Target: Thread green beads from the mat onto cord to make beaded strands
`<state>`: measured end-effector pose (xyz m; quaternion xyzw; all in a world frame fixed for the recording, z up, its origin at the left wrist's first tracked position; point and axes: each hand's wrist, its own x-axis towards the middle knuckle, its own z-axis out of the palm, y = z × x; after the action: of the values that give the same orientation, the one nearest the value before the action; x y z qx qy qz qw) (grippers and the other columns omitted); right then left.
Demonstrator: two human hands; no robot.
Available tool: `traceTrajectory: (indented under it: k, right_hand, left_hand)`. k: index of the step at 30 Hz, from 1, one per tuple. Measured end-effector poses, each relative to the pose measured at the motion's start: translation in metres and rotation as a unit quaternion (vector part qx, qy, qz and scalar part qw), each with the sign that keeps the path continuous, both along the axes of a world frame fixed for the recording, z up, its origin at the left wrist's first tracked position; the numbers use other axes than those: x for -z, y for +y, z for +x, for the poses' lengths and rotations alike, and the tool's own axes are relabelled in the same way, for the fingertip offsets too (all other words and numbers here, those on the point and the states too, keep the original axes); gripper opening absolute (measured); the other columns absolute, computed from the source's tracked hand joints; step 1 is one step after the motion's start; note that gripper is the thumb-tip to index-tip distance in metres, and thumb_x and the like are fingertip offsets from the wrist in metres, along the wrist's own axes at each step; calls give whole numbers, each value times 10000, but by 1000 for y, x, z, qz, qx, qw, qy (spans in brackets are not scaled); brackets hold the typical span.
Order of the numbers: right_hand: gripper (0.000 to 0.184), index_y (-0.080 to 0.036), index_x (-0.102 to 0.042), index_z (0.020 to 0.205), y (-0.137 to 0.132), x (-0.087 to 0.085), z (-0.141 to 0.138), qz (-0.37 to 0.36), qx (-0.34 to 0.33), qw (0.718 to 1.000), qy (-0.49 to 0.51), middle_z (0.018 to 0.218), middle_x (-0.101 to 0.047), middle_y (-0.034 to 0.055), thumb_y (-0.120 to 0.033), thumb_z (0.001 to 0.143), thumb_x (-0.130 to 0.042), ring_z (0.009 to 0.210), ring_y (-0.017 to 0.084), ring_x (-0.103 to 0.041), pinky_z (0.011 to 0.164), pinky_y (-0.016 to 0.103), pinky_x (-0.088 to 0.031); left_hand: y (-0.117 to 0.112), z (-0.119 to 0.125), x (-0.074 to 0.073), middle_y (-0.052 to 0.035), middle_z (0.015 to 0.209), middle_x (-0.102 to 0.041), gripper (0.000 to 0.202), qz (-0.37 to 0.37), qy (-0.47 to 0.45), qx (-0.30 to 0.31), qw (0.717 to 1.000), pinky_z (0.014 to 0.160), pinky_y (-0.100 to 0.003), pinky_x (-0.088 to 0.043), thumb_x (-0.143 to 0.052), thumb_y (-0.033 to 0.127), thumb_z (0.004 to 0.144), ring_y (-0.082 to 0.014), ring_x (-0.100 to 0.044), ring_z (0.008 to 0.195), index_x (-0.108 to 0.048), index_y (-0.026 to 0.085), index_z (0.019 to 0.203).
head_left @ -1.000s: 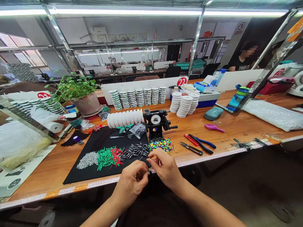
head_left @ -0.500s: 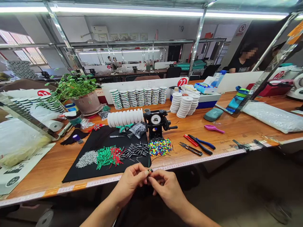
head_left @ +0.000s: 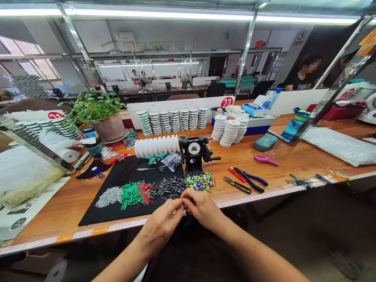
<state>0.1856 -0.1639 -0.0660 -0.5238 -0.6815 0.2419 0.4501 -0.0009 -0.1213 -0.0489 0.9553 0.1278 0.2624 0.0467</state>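
Note:
At the front edge of the bench, my left hand (head_left: pixel 166 219) and my right hand (head_left: pixel 201 205) meet with their fingertips pinched together. Whatever small piece they hold is hidden behind the fingers. Just beyond my hands lie multicoloured beads (head_left: pixel 201 181) and black-and-silver tubes (head_left: pixel 169 186) on the black mat (head_left: pixel 102 213). Further left on it are red pieces (head_left: pixel 145 192), green tubes (head_left: pixel 129 196) and small silver parts (head_left: pixel 108 196). A black hand-cranked winder (head_left: pixel 194 154) with a dial stands behind, carrying a row of white spools (head_left: pixel 157 146).
Blue-handled pliers (head_left: pixel 251 180), snips (head_left: pixel 237 185) and a red cutter (head_left: pixel 237 174) lie right of the beads. Stacks of white spools (head_left: pixel 230 133) and wound spools (head_left: pixel 173 121) stand behind. A potted plant (head_left: pixel 107 127) is at left. Metal posts (head_left: pixel 246 55) rise from the bench.
Both hands have moved slightly up and forward over the bench edge, the right one turning across the fingertips. The small dark piece and thread seen between the fingers earlier are now covered.

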Motion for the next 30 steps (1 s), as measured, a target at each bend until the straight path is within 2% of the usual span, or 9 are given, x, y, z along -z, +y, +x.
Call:
traceTrajectory:
  k: [4, 7, 9, 14, 20, 22, 25, 27, 30]
  right_hand:
    - [149, -188, -668, 802, 19, -4, 6, -53, -34, 998, 31, 557, -584, -67, -135, 927, -606, 474, 111, -567, 469, 175, -417]
    - [140, -185, -676, 765, 22, -4, 6, -66, -37, 996, 52, 532, -574, -74, -152, 898, -645, 435, 103, -543, 428, 169, -384]
    - [76, -184, -682, 829, 16, -4, 3, -52, -3, 996, 67, 586, -594, -56, -161, 891, -643, 491, 115, -552, 470, 188, -399]
    - [144, -184, -621, 837, -22, 3, -12, 94, 141, 979, 114, 743, -600, 6, -272, 945, -590, 594, 143, -535, 563, 246, -416]
    - [111, -201, -683, 858, -52, 13, -19, 53, 87, 990, 97, 733, -660, 3, -223, 947, -621, 564, 144, -548, 530, 250, -397]
    - [112, -200, -683, 896, -54, 15, -20, 72, 69, 991, 85, 788, -679, 21, -177, 959, -594, 610, 154, -583, 564, 251, -435]
    - [159, -188, -673, 949, -52, 15, -18, 152, 63, 986, 18, 958, -670, 91, -124, 978, -530, 806, 198, -642, 708, 284, -505]
    - [166, -186, -655, 972, -48, 15, -15, 188, 53, 981, -18, 1066, -653, 126, -115, 983, -505, 921, 225, -641, 799, 321, -516]
    - [159, -193, -626, 944, -34, 11, -7, 148, 33, 988, -7, 926, -668, 82, -151, 995, -482, 822, 211, -631, 743, 309, -494]
  left_hand:
    - [11, 1, -5, -112, 970, -694, 313, 72, 4, 51, 996, 748, -323, -609, -371, 56, 991, -209, -672, 797, -634, 146, 1135]
    - [8, 5, -4, -88, 999, -680, 266, -25, -26, 32, 999, 796, -300, -592, -441, 57, 962, -189, -668, 847, -658, 186, 1045]
    - [1, 9, -3, -60, 977, -641, 194, -138, -67, -30, 988, 766, -267, -566, -525, 64, 910, -172, -649, 852, -658, 204, 894]
    - [-13, 17, -2, -13, 828, -545, 145, -426, -149, -136, 882, 579, -226, -442, -628, 207, 835, -133, -529, 682, -603, 192, 693]
    - [-15, 16, -1, -9, 765, -527, 233, -559, -191, -116, 799, 665, -256, -435, -695, 345, 810, -154, -510, 724, -629, 170, 671]
    - [-16, 16, -1, -11, 767, -531, 221, -550, -188, -111, 806, 679, -256, -446, -692, 335, 816, -156, -524, 740, -645, 169, 679]
    - [-18, 14, 1, -17, 815, -545, 163, -475, -168, -118, 856, 646, -233, -462, -661, 268, 850, -143, -542, 735, -654, 175, 717]
    - [-18, 13, 2, -17, 859, -546, 118, -379, -145, -117, 906, 595, -215, -469, -618, 188, 882, -124, -547, 699, -653, 183, 769]
    - [-12, 9, 2, -33, 889, -575, 164, -164, -106, -64, 979, 638, -229, -529, -524, 94, 939, -136, -603, 736, -649, 182, 881]
